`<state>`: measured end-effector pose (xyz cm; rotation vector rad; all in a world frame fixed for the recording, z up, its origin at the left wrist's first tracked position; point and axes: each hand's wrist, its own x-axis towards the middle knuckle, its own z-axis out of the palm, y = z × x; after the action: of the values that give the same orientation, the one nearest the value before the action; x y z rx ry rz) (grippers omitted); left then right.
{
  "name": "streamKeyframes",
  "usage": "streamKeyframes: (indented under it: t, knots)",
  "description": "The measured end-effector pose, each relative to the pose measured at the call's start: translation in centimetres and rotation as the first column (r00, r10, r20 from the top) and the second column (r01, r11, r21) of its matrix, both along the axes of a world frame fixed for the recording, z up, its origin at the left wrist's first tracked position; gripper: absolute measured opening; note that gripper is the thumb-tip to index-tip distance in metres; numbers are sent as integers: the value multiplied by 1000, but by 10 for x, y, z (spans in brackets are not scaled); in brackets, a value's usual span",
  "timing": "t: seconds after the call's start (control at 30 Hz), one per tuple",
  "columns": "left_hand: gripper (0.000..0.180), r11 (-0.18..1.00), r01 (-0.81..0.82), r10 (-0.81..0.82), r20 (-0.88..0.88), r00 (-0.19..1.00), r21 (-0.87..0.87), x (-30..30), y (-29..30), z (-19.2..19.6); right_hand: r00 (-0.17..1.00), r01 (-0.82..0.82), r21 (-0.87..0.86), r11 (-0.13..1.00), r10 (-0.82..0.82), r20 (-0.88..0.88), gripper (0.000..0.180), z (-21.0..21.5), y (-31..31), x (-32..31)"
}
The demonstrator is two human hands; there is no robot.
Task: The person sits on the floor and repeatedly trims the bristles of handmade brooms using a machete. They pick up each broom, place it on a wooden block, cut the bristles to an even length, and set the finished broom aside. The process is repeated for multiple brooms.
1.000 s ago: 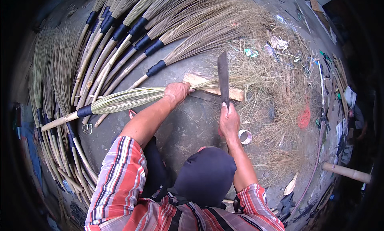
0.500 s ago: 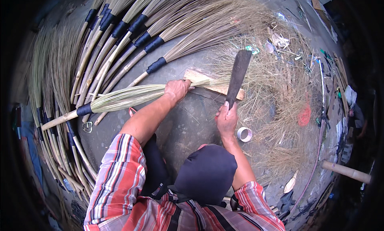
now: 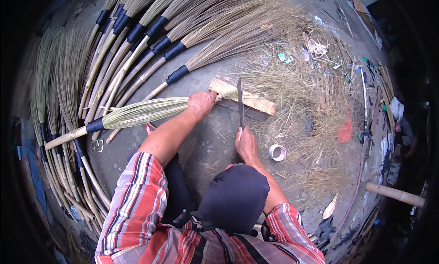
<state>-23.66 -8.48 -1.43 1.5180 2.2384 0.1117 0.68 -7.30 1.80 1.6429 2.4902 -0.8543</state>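
One pale-green broom (image 3: 137, 112) in left hand (image 3: 201, 103)'s closed grip, perhaps untrimmed; right hand (image 3: 245, 143) around knife (image 3: 240, 101).

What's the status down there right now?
Left hand grips broom bristles on wooden block. Right hand holds machete, blade at bristle tips. Loose straw beyond.

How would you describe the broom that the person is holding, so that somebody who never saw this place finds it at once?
Start from the wooden block on the grey floor in front of the person. One broom lies across it, its bristle tips on the block beside the big knife, pinned by the left hand. Unlike the brooms fanned out behind it, it lies alone, almost level, and is the only one being gripped.
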Motion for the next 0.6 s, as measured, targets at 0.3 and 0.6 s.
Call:
streamKeyframes:
  t: [0.3, 0.6]
  knots:
    - [45, 1000, -23, 23, 6, 1000, -19, 1, -1, -1, 976, 123, -81, 989, -136, -168, 27, -2, -2, 5]
    - [47, 997, -27, 28, 8, 1000, -73, 5, 2, 0, 936, 169, 18, 985, -155, -316, 30, -21, -13, 14]
